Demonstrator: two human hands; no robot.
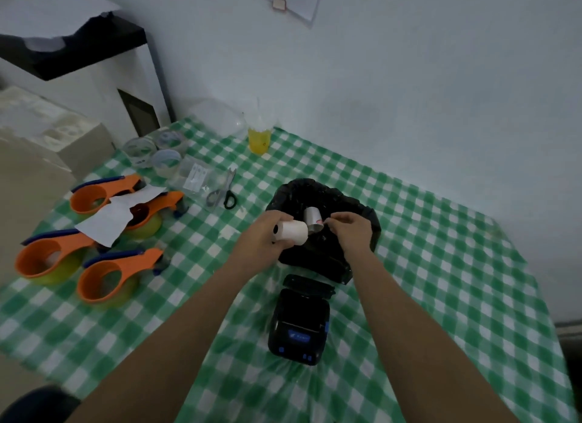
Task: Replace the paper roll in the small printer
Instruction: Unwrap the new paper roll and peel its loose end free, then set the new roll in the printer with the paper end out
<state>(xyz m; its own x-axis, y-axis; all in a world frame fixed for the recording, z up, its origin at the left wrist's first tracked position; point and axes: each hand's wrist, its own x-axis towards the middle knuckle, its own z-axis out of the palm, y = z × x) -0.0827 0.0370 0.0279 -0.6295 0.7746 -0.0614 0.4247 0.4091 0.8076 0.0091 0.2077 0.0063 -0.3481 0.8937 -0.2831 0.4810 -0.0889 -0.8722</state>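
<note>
Checked table (441,265), w/ printer (299,325), bin (356,215), scissors (225,191), tape dispensers (107,277)

Four orange tape dispensers (94,233) at left — scissors (224,189), yellow cup (259,140) beyond, on green checked cloth (441,265).

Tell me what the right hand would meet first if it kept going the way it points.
Probably the small grey roll at the right hand fingertips, over the black bag; depth is uncertain.
</note>
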